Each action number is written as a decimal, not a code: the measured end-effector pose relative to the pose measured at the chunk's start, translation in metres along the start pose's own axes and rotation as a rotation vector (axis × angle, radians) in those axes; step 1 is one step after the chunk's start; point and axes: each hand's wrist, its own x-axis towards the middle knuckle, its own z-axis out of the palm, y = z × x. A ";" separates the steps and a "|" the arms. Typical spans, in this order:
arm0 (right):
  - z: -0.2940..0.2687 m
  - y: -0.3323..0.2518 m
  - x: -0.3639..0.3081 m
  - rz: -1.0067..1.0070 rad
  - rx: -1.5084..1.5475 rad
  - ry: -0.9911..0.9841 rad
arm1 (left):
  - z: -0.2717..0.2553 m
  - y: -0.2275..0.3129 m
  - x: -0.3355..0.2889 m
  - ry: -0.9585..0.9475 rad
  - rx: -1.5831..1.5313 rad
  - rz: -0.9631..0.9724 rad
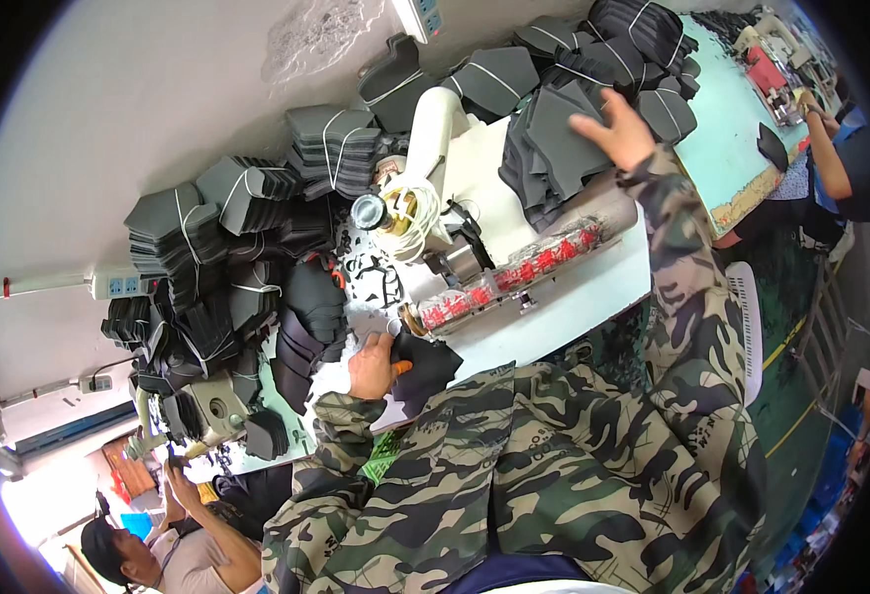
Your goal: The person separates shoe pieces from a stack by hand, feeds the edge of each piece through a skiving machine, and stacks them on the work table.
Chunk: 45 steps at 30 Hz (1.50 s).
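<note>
My left hand (372,367) is closed on the edge of a black foam piece (425,370), with an orange cover on its thumb. The piece lies by the rounded end of a cream sewing machine (433,139), whose long bed (514,274) has worn red and white paint. My right hand (617,132) has its fingers spread at a loose pile of dark grey foam pieces (552,147) on the machine's far right side. Whether its fingertips touch the pile I cannot tell. A coil of white cord (417,220) hangs on the machine's head.
Tied stacks of grey foam pieces (332,148) line the wall. More curved black pieces (308,307) lie left of my left hand, near dark scraps (371,272). One co-worker (173,554) sits at lower left, another (831,163) at far right by a pale green table (722,119).
</note>
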 end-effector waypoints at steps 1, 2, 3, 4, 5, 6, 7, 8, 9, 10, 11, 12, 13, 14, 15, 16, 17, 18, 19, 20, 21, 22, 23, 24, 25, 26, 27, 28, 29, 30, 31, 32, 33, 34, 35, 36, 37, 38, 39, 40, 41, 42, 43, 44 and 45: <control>0.009 -0.005 0.004 0.025 -0.028 -0.123 | 0.000 -0.002 0.001 0.069 0.051 0.076; 0.012 -0.012 0.004 0.023 -0.025 -0.126 | -0.003 0.001 -0.001 0.136 0.100 0.150; 0.013 -0.018 0.001 -0.096 -0.120 -0.039 | -0.006 0.003 -0.001 0.134 0.102 0.145; 0.014 -0.024 -0.002 -0.214 -0.213 0.047 | -0.008 0.006 0.000 0.028 0.139 0.118; 0.006 -0.041 -0.011 -0.384 -0.260 0.227 | -0.014 0.010 0.002 -0.077 0.167 0.091; -0.007 -0.065 -0.028 -0.533 -0.154 0.245 | -0.029 0.018 -0.001 -0.166 -0.009 0.094; -0.016 -0.095 -0.058 -0.509 0.049 0.069 | -0.052 0.031 -0.005 -0.260 -0.189 0.094; -0.014 -0.107 -0.088 -0.457 0.406 -0.314 | -0.077 0.046 0.004 -0.408 -0.469 0.271; -0.008 -0.126 -0.121 -0.063 0.823 -0.855 | -0.092 0.058 0.006 -0.485 -0.726 0.299; 0.013 -0.118 -0.141 -0.658 0.580 -0.829 | -0.108 0.073 0.014 -0.657 -0.777 0.108; 0.032 -0.113 -0.166 -0.605 0.628 -0.905 | -0.114 0.083 0.022 -0.539 -0.857 0.145; 0.038 -0.118 -0.172 -0.372 0.551 -1.075 | -0.118 0.083 0.030 -0.507 -0.882 0.055; 0.052 -0.117 -0.184 -0.089 0.592 -0.960 | -0.121 0.081 0.036 -0.471 -0.902 -0.037; 0.068 -0.112 -0.193 -0.069 0.573 -0.809 | -0.113 0.069 0.037 -0.491 -0.988 -0.102; 0.077 -0.108 -0.197 -0.046 0.550 -0.648 | -0.106 0.056 0.041 -0.513 -1.070 -0.159; 0.079 -0.111 -0.201 -0.044 0.553 -0.654 | -0.115 0.055 0.044 -0.541 -0.977 -0.233; 0.083 -0.116 -0.205 0.020 0.578 -0.687 | -0.109 0.045 0.049 -0.519 -0.925 -0.181; 0.085 -0.119 -0.207 0.084 0.601 -0.717 | -0.113 0.045 0.054 -0.520 -0.859 -0.189; 0.088 -0.120 -0.209 0.086 0.601 -0.715 | -0.119 0.047 0.058 -0.519 -0.793 -0.195; 0.092 -0.119 -0.212 0.124 0.668 -0.703 | -0.125 0.049 0.063 -0.521 -0.792 -0.192; 0.094 -0.121 -0.212 0.158 0.736 -0.692 | -0.130 0.051 0.067 -0.507 -0.716 -0.155; 0.091 -0.123 -0.213 0.190 0.809 -0.687 | -0.134 0.052 0.073 -0.492 -0.639 -0.117; 0.083 -0.123 -0.212 0.187 0.809 -0.685 | -0.133 0.054 0.084 -0.499 -0.619 -0.032; 0.068 -0.123 -0.206 0.056 0.689 -0.614 | -0.130 0.066 0.093 -0.412 -0.554 0.062; 0.053 -0.126 -0.201 -0.082 0.573 -0.542 | -0.132 0.079 0.097 -0.317 -0.483 0.149; 0.047 -0.124 -0.191 -0.235 0.472 -0.458 | -0.133 0.086 0.099 -0.200 -0.362 0.225; 0.048 -0.123 -0.175 -0.444 0.398 -0.328 | -0.141 0.099 0.095 -0.198 -0.363 0.201; 0.043 -0.135 -0.159 -0.518 0.246 -0.375 | -0.131 0.094 0.092 -0.108 -0.336 0.226; 0.038 -0.149 -0.143 -0.588 0.093 -0.425 | -0.121 0.088 0.089 -0.018 -0.310 0.250; 0.034 -0.155 -0.127 -0.658 -0.018 -0.437 | -0.123 0.098 0.081 -0.017 -0.182 0.124; 0.027 -0.158 -0.116 -0.735 -0.129 -0.456 | -0.115 0.100 0.080 -0.108 -0.102 0.029; 0.011 -0.161 -0.116 -0.675 -0.034 -0.448 | -0.109 0.100 0.068 -0.155 -0.228 0.049; 0.007 -0.153 -0.127 -0.574 0.022 -0.312 | -0.102 0.101 0.056 -0.197 -0.355 0.059; 0.011 -0.146 -0.137 -0.473 0.262 -0.363 | -0.102 0.099 0.039 -0.424 -0.786 -0.031; 0.015 -0.140 -0.146 -0.362 0.496 -0.418 | -0.102 0.098 0.025 -0.636 -1.228 -0.120; 0.020 -0.138 -0.167 -0.075 0.663 -0.594 | -0.077 0.097 0.013 -0.544 -1.449 -0.126; 0.022 -0.140 -0.180 0.049 0.665 -0.688 | -0.083 0.108 0.016 -0.422 -1.420 -0.069; 0.028 -0.140 -0.190 0.079 0.633 -0.754 | -0.078 0.099 0.023 -0.365 -1.320 -0.110; 0.039 -0.138 -0.198 0.097 0.614 -0.829 | -0.075 0.084 0.028 -0.293 -1.211 -0.163; 0.051 -0.135 -0.204 0.134 0.669 -0.886 | -0.082 0.072 0.032 -0.332 -1.026 -0.121; 0.061 -0.133 -0.209 0.170 0.725 -0.941 | -0.085 0.066 0.035 -0.249 -0.872 -0.017; 0.067 -0.135 -0.213 0.269 0.824 -1.004 | -0.093 0.066 0.039 -0.258 -0.719 -0.033; 0.071 -0.138 -0.214 0.267 0.824 -1.002 | -0.102 0.067 0.044 -0.265 -0.565 -0.047; 0.074 -0.140 -0.215 0.291 0.856 -1.006 | -0.106 0.066 0.048 -0.263 -0.563 -0.043; 0.076 -0.142 -0.215 0.313 0.890 -1.013 | -0.110 0.065 0.051 -0.291 -0.525 -0.045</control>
